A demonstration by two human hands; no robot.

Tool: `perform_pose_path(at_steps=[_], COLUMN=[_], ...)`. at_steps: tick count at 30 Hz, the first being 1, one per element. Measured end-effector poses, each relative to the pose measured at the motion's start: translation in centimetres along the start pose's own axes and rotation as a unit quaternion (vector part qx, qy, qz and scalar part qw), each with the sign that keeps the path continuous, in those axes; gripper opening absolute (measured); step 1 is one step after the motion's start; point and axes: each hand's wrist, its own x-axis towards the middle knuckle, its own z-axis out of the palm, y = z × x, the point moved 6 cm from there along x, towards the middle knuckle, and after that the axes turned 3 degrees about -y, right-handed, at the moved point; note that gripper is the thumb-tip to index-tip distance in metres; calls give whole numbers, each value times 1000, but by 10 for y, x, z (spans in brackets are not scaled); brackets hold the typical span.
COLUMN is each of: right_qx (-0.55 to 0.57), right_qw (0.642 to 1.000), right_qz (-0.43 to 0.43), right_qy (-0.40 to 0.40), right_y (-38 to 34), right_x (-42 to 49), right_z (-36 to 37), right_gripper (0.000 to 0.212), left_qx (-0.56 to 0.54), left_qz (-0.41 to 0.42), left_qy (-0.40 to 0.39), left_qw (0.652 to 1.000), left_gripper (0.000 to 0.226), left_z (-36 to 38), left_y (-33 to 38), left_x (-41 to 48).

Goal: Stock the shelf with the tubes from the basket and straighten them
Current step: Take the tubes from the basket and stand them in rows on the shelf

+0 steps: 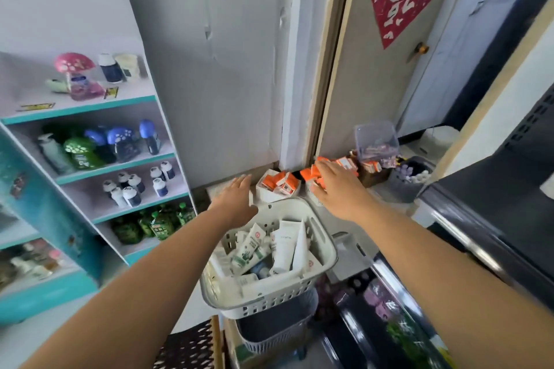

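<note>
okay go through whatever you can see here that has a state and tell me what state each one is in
white basket: loaded with tubes, lying jumbled
tubes: unstocked, in the basket
left hand: open, empty
right hand: flat on the orange boxes
clear tub: lidless, partly filled
door: closed

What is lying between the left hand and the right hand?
In the head view, an open white box of orange-and-white packs sits between the left hand and the right hand, beyond the basket.
</note>
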Motion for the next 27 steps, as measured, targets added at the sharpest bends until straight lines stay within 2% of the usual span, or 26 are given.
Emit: perform_pose_path(at_steps=[11,18,24,27], right_qx=[91,150,178,196], right_qw=[986,951,922,917], right_qz=[82,165,212,218], right_qy=[-111,-214,-270,-272], right_y=[-1,25,35,34], right_x=[40,35,30,28], right_z=[127,198,245,262], right_gripper=[63,64,56,53], left_qx=[-45,-49,-107,-137], left_qz=[-60,-53,-46,-55], left_qy=[-87,-123,-149,-162], left_qw=[993,990,982,976], left_gripper=[71,58,52,53], left_z=[72,127,174,197], left_y=[-92,-93,-71,-55], left_x=[43,60,74,82])
